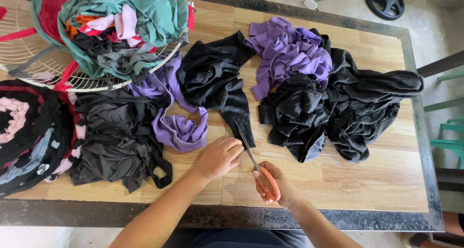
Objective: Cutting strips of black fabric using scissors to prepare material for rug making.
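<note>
Scissors (258, 168) gripped in right hand (280, 185); left hand (220, 156) fisted; basket (96, 81) holds fabric scraps (121, 26).

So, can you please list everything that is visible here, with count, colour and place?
table: one, wooden with dark metal edge, centre
scissors: one, orange handles, front centre
black cloth: several pieces and piles, across the table
purple cloth: two heaps, centre and centre-left
wire basket: one, white, top left, full of mixed-colour cloth
braided mat: one, black, pink and red, far left
left hand: closed, touching black cloth
right hand: holding scissors
</note>
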